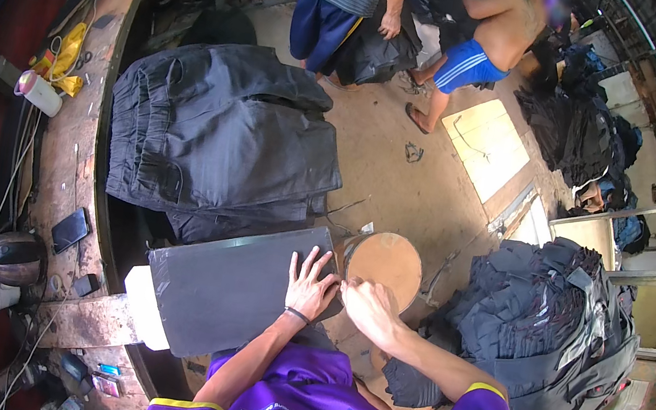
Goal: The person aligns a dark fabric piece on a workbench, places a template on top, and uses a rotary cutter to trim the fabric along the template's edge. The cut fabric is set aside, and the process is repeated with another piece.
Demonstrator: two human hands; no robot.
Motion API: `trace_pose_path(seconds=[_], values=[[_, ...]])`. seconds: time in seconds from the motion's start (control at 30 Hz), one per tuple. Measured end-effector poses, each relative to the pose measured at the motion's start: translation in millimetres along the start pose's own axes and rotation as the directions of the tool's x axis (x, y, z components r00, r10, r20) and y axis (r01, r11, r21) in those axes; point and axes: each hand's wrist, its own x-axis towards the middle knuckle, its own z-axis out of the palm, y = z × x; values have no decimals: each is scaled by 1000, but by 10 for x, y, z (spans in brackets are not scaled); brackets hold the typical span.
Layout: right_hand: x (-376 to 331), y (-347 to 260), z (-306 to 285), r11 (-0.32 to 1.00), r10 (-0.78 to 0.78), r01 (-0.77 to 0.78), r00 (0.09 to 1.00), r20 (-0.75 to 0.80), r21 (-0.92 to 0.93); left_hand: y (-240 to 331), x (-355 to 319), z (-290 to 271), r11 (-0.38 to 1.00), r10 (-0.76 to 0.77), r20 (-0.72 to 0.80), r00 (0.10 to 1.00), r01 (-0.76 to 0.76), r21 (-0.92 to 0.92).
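Nearest the wearer, the left hand (310, 287) lies palm down with fingers spread on the right end of the black panel (230, 292), apparently pressing it without gripping. The right hand (371, 312) is closed, its fingers curled in at the panel's right edge; whether anything is pinched there cannot be told. The panel is directly before the torso, flat and roughly rectangular, with straight sides and a smooth, dull face; whether the surface is cloth or film cannot be determined. Judged by its shape, it should handle as a stiff, fairly light piece, somewhat slippery under a dry palm and prone to scuffing; opposite long edges appear the best hold. A bright white block (145, 309) shows at its left end, material uncertain. To the right stands a heap of dark garments (539, 321), soft, creased and probably heavy in bulk. Just beyond the hands is a round, tan stool (386, 271) with a flat top. Past the panel sit stacked black trousers (229, 131), matte woven cloth with gathered waistbands. The table (65, 149) at left is worn wood, carrying a glossy phone (70, 230) and, farther along, a pale bottle (39, 92). Farthest off, two co-workers (333, 2) stand near more dark cloth.
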Motion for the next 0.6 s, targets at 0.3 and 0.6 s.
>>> trace_pose_path(seconds=[0.3,0.6], values=[[-13,14,-43,998,24,-24,1000,2,-61,26,15,-19,999,-12,-5,1000,12,-37],[3,-38,-67,996,-27,26,1000,-8,-88,18,-1,-3,1000,-2,-1,1000,2,29]])
